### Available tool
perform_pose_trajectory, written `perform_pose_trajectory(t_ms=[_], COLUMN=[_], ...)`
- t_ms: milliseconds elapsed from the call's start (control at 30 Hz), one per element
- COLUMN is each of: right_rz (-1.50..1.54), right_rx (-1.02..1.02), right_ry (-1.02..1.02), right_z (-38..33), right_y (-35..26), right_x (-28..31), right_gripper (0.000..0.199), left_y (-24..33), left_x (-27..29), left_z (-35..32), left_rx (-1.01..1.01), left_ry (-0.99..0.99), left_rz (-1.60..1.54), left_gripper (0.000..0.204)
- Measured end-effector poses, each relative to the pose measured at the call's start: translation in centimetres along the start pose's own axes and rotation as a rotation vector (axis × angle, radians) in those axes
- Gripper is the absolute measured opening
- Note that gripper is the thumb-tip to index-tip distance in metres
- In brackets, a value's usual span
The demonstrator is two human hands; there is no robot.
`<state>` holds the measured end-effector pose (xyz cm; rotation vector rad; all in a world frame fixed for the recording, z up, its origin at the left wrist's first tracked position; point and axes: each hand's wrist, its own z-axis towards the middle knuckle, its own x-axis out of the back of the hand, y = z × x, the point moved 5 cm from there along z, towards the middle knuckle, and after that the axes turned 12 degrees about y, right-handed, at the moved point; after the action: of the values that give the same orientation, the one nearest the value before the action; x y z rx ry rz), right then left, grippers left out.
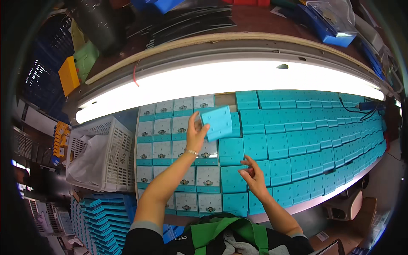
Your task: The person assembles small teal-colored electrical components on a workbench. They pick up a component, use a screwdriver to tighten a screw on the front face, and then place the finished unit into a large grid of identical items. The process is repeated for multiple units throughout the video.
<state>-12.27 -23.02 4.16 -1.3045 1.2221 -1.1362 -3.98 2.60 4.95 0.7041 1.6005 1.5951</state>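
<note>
Housing [219,122], turquoise and box-shaped, is held tilted in the head view, its left edge gripped between the thumb and fingers of my left hand [196,132], above the boundary where rows of white-faced units [185,202] meet rows of similar turquoise pieces [276,170]. My right hand [255,176] is unloaded, its fingers loosely spread over the turquoise pieces nearer my body; I cannot tell whether it makes contact. A lit tube lamp [229,78] spans the far side, and a white perforated crate [123,163] containing a translucent bag [90,157] stands to the left.
</note>
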Motion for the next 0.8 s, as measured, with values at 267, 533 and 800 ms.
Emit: perform_pose_trajectory(t_ms=[267, 533, 800], right_rz=[0.077, 0.090, 0.016], right_rx=[-0.270, -0.307, -0.285], right_ry=[-0.014, 0.010, -0.029], right_z=[-3.1, -4.4, -6.3], right_y=[2.7, 4.0, 4.3], right_x=[2.2, 2.1, -0.6], right_gripper=[0.051, 0.047, 0.042], left_y=[-7.8, -5.7, -5.9], left_x=[-7.0, 7.4, 17.4], left_z=[12.6, 11.3, 10.9], left_rx=[-0.227, -0.416, -0.166], left_ry=[-0.069, 0.119, 0.034], left_rz=[0.534, 1.310, 1.423], left_gripper=[0.063, 0.066, 0.069])
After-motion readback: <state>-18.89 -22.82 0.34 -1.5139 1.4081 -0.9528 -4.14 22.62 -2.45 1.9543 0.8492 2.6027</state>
